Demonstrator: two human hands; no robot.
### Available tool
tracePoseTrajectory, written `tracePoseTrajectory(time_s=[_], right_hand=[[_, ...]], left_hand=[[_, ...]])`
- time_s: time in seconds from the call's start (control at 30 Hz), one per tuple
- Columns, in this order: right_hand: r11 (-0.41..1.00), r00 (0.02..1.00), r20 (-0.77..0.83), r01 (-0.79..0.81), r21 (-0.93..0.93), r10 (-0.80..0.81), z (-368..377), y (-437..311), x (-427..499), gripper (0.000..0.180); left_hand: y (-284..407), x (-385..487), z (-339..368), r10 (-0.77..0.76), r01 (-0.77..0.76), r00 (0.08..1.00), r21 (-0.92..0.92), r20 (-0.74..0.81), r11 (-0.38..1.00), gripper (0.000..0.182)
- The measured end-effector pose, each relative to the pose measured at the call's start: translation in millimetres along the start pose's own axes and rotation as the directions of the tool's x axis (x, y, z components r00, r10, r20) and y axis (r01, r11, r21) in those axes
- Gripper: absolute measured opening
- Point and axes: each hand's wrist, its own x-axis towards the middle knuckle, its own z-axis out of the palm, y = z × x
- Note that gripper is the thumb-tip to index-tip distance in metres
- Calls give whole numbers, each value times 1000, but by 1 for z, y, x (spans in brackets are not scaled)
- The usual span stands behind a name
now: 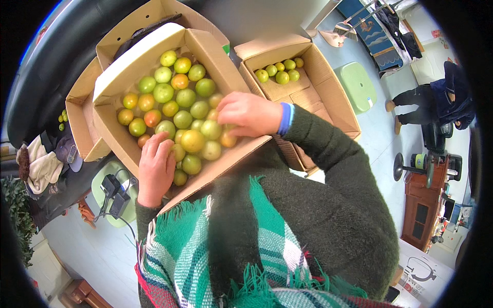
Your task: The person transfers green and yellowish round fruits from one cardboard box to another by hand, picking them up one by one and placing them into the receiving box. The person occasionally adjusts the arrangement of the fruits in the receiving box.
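Observation:
A cardboard box (210, 50) before me holds many tomatoes, mostly green with some yellow and orange-red ones. My left hand (156, 167) reaches in at the near left, its fingers against the tomatoes beside a pale green tomato (178, 153). At the right side of the box my right hand (250, 113) is bent over the tomatoes, slightly blurred, with its fingertips among them. A yellow tomato (193, 141) lies on top of the others between my hands. Whether either hand grips a tomato is partly hidden by the fingers.
A second cardboard box (331, 77) at the right holds several green and yellowish tomatoes (282, 77). More cardboard (83, 111) lies behind on the left. Green stools (354, 86) stand nearby; one bears black power adapters (115, 196). A person (431, 96) stands at the far right.

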Motion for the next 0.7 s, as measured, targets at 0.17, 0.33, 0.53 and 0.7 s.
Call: tracePoseTrajectory(time_s=[0.17, 0.33, 0.53, 0.7], right_hand=[[855, 739, -465, -512, 81, 487, -17, 33, -65, 14], [257, 297, -486, -955, -149, 822, -13, 136, -163, 59], [38, 122, -368, -973, -226, 922, 19, 196, -212, 76], [-36, 39, -344, -977, -209, 938, 31, 195, -205, 77]], left_hand=[[2, -3, 2, -24, 22, 998, -27, -66, 999, 23], [6, -1, 3, 0, -4, 994, -33, -112, 999, 21], [4, -2, 6, -6, 2, 995, -43, -95, 999, 19], [1, -5, 5, -20, 14, 994, -53, -108, 998, 21]])
